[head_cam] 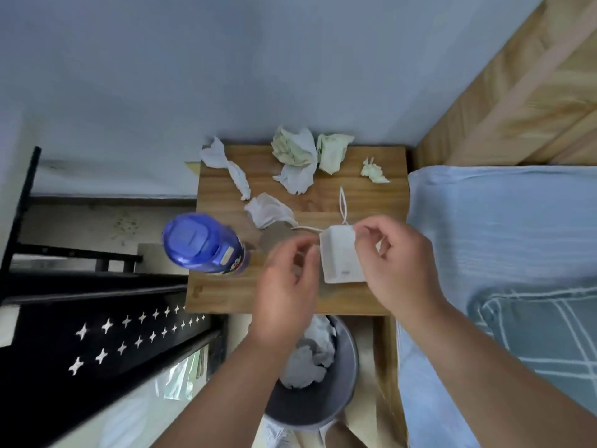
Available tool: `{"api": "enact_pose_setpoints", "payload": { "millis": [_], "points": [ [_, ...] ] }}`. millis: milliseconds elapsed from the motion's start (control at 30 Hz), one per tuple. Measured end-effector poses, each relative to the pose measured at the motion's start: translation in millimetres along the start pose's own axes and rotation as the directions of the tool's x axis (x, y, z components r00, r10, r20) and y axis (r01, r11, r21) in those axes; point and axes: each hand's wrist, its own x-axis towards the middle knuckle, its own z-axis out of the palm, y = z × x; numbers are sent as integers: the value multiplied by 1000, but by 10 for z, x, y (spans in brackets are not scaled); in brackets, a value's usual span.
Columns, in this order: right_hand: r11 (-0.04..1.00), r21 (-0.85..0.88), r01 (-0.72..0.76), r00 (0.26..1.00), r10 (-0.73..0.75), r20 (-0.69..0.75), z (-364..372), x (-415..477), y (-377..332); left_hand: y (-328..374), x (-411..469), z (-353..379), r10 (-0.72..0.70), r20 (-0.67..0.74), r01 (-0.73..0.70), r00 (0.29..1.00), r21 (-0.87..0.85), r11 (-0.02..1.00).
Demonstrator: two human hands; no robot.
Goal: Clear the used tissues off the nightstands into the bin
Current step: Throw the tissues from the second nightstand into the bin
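Head view: I'm seeing the right hand (397, 263) pinching a white corded pack (339, 257) mid-frame in its fingers (366, 232), the left hand's (284, 279) hold unclear, and I'm judging that lifting the upper-frame tissues (298, 156) into the lower-frame bin (303, 409) is coming next.

Forearms forward, left hand (286, 279) half-curled and blurred, right hand (399, 263) with fingers (371, 226) pinched

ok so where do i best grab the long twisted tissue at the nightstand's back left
Probably pinch the long twisted tissue at its narrow middle, from above. It lies along the nightstand, the twist there is thinnest, and the blue bottle stands on the near side.
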Motion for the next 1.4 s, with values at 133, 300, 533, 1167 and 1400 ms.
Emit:
{"api": "enact_pose_setpoints", "payload": {
  "millis": [133,300,533,1167,1400],
  "points": [
    [998,-10,-54,997,53,-51,16,640,132,199,587,172,43,-84,-38,996,55,998],
    [934,-346,-94,993,115,41,151,1205,402,354,1154,351,21,-159,-3,987,118,993],
    [838,-543,-42,976,151,157,301,1454,639,573,1659,627,405,122,-343,906,772,535],
    [980,-98,-172,984,175,27,46,1295,487,749,1523,584,392,39,-343,919,569,747],
    [952,211,-224,973,231,-7,-208,709,126,773,695,178,158,-61,-156,986,38,987]
  ]
}}
